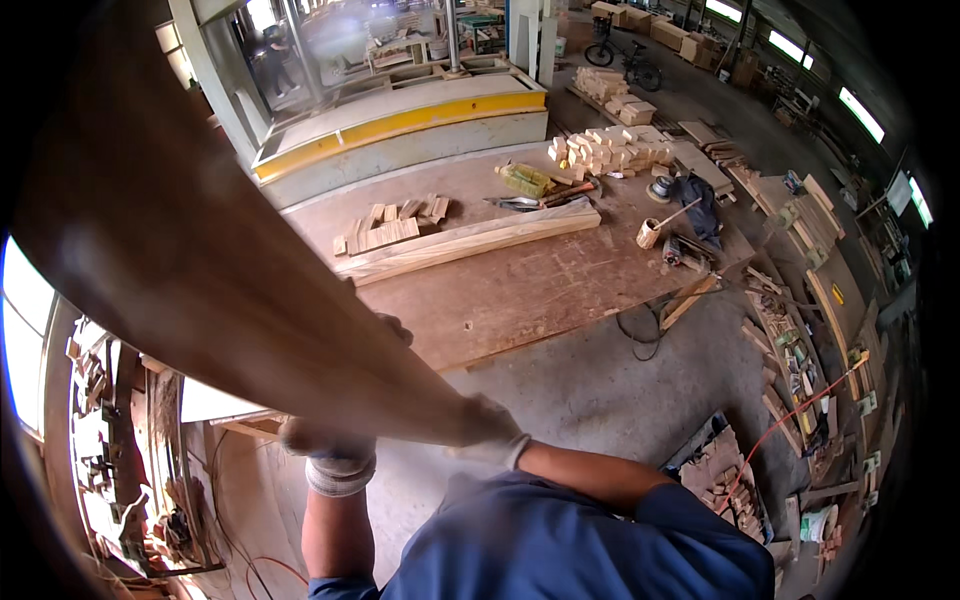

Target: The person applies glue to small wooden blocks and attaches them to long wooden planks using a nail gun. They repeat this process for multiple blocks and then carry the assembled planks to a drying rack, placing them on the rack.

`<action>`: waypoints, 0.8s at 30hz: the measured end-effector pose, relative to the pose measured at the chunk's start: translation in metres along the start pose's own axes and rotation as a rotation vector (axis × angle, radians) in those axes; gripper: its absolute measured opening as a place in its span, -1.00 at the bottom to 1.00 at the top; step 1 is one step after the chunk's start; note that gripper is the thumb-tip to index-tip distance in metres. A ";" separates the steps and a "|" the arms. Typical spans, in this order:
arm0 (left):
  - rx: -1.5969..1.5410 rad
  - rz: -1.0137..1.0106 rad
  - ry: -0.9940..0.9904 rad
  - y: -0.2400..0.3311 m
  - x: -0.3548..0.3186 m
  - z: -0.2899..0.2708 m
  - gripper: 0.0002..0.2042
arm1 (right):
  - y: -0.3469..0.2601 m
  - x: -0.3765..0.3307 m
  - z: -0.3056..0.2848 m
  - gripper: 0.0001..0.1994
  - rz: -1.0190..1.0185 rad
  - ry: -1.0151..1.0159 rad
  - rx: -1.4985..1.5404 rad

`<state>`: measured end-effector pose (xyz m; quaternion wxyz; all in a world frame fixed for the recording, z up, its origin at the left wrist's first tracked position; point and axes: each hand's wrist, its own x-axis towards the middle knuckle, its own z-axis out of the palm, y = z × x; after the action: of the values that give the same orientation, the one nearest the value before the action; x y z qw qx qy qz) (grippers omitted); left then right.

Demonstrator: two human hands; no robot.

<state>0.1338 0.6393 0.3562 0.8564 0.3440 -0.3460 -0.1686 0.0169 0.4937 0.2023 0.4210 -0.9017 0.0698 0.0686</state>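
A long brown wooden plank [250,310] slants up close in front of me, from the lower middle to the upper left, and looks blurred. My right hand [492,434], in a pale work glove, is closed round its lower end. Under the plank, farther to the left, my left hand [332,447] grips it from below, also gloved. Most of the left palm is hidden by the wood; what seem to be its fingertips show at the far edge. Behind the plank stands a workbench [480,290] bearing a long timber beam [480,238] and several small wood blocks [385,230].
On the bench lie a yellowish plastic bottle [525,179], a hammer [570,192], stacked blocks [615,150], a pot with a stick [649,232] and a power tool [683,251]. Beyond is a yellow-edged machine [400,125]. A scrap box [725,475] sits on the floor at right.
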 end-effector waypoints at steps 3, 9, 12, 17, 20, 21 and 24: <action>0.251 -0.231 -0.011 0.013 0.000 0.001 0.37 | 0.003 0.007 0.021 -0.03 -0.112 0.063 0.076; 0.533 -0.414 -0.273 0.020 -0.006 -0.016 0.07 | -0.020 -0.026 -0.071 -0.15 -0.278 0.485 0.371; 0.450 -0.515 -0.511 -0.006 -0.011 -0.020 -0.27 | -0.012 -0.064 -0.162 -0.29 -0.347 0.983 0.664; 0.365 -0.799 -0.675 -0.089 -0.062 -0.060 -0.22 | 0.006 -0.117 -0.236 -0.13 -0.701 0.915 1.242; 0.532 -1.026 -0.789 -0.134 -0.092 -0.070 -0.17 | 0.137 -0.143 -0.222 -0.10 -0.259 1.236 1.473; 0.589 -1.135 -0.814 -0.142 -0.101 -0.076 -0.24 | 0.158 -0.143 -0.203 -0.13 -0.136 1.282 1.456; 0.756 -1.265 -1.036 -0.149 -0.101 -0.064 -0.31 | 0.237 -0.160 -0.139 -0.30 0.049 1.310 1.546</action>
<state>0.1004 0.6173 0.1693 0.1701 0.6097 -0.4671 -0.6174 -0.1746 0.2471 0.1420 0.7668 -0.2405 0.3307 -0.4948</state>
